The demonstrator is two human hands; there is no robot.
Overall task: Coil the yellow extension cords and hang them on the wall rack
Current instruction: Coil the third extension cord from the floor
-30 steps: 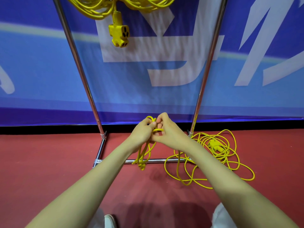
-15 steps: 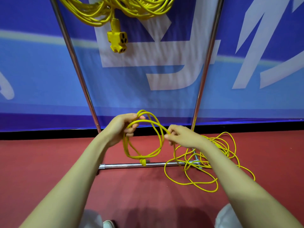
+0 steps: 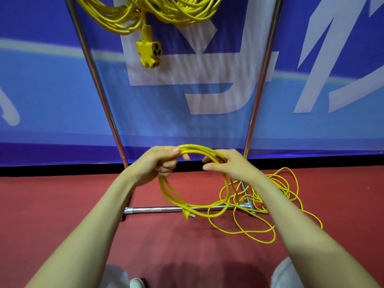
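Over the red floor [image 3: 62,204], the left hand [image 3: 160,163] grips the top of the coil [image 3: 168,194], and the right hand [image 3: 230,166] curls round a loop beside it. It seems best to keep the loops equal and untwisted, drawing slack gently from the loose cord [image 3: 257,201] tangled at the foot of the rack [image 3: 166,209].

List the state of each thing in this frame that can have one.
left hand, grips the half-made coil's top.
right hand, holds strands at the coil's top right.
half-made coil, several loops hanging from both hands, plug end at the bottom.
loose cord, uncoiled, tangled on the floor by the rack's base.
hung cords, coiled, hanging between the rack's posts.
socket block, dangling below the hung cords.
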